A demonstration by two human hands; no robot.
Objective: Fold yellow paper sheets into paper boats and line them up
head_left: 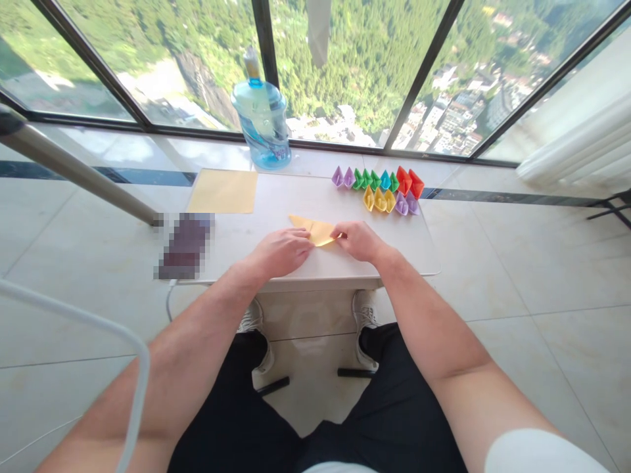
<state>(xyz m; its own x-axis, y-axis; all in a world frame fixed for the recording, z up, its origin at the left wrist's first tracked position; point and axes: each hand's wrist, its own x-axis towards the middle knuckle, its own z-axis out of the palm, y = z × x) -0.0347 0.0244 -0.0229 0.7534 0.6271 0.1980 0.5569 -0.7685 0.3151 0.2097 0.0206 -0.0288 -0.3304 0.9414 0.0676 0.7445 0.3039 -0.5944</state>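
Observation:
A piece of folded yellow paper (321,232) lies on the white table (236,253) in front of me, with a pointed corner toward the upper left. My left hand (286,251) rests on its left part, fingers pressed together on the paper near the lower edge. At the paper's right end, my right hand (359,240) pinches the corner between thumb and curled fingers. Some of the paper is hidden under the fingers of both hands.
Small folded paper boats (379,199) in several colours stand in two rows at the back right. A yellow paper sheet (224,192) lies back left, above a blurred-out dark device (185,246) with a cable. A blue water bottle (263,125) stands by the window.

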